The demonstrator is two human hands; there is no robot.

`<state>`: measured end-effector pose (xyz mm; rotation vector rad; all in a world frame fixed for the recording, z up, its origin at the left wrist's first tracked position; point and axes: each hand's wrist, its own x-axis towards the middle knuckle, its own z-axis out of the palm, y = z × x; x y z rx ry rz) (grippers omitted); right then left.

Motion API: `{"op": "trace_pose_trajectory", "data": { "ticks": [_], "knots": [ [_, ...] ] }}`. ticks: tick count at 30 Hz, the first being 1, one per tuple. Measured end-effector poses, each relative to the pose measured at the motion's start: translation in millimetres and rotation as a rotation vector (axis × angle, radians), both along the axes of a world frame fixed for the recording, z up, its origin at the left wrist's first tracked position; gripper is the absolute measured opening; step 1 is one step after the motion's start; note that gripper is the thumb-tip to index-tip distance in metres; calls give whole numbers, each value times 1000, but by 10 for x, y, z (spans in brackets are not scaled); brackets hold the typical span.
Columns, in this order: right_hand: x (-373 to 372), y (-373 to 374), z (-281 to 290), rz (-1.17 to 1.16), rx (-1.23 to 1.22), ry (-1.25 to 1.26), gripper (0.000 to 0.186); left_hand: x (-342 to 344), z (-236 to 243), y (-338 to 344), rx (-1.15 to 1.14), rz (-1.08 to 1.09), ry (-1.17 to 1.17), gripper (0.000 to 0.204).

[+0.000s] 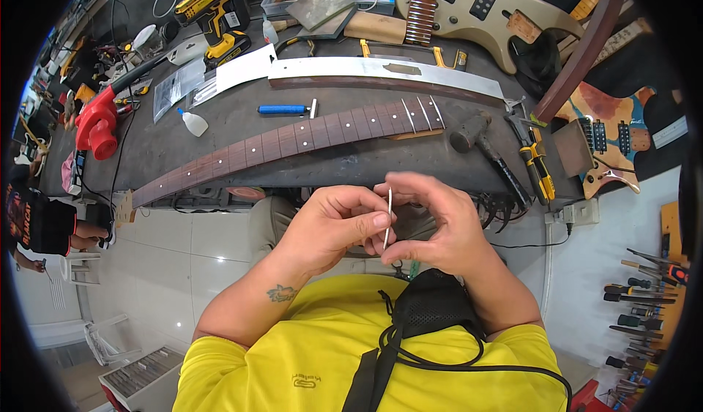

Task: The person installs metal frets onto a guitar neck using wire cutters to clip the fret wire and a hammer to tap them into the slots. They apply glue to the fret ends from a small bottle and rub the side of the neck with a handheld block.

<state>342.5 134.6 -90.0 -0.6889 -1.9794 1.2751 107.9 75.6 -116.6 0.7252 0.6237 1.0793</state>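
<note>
A short, slightly curved piece of silver fret wire (389, 219) stands nearly upright between my hands, in front of my chest. My left hand (338, 225) pinches its middle between thumb and fingers. My right hand (443, 225) is curled around it, with the thumb at the lower end and the index finger at the upper end. Beyond them, a dark guitar neck (272, 147) with white dot inlays lies slantwise along the bench's near edge. Bright frets (422, 115) sit across its right end; the slots farther left look bare.
A hammer (487, 152) and yellow-handled pliers (538, 165) lie right of the neck. Behind it are a blue-handled tool (284, 110), a small white glue bottle (193, 123) and a long white-topped piece (366, 69). A drill (212, 24), red blower (99, 123) and guitar body (491, 9) surround these.
</note>
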Motion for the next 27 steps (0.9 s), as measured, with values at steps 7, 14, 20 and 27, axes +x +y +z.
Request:
{"op": "trace_pose_trajectory", "data": {
  "ticks": [7,14,20,27],
  "knots": [
    [33,83,36,62,440,-103,91,-30,-8,10,-22,-35,12,16],
    [5,34,95,115,538,-142,96,-62,-106,19,-37,-94,-43,13],
    [10,28,75,97,522,-74,94,-65,-144,24,-12,-97,-104,13],
    [-21,-2,-127,158,224,86,93,-28,-249,9,24,-123,-173,10]
  ]
}}
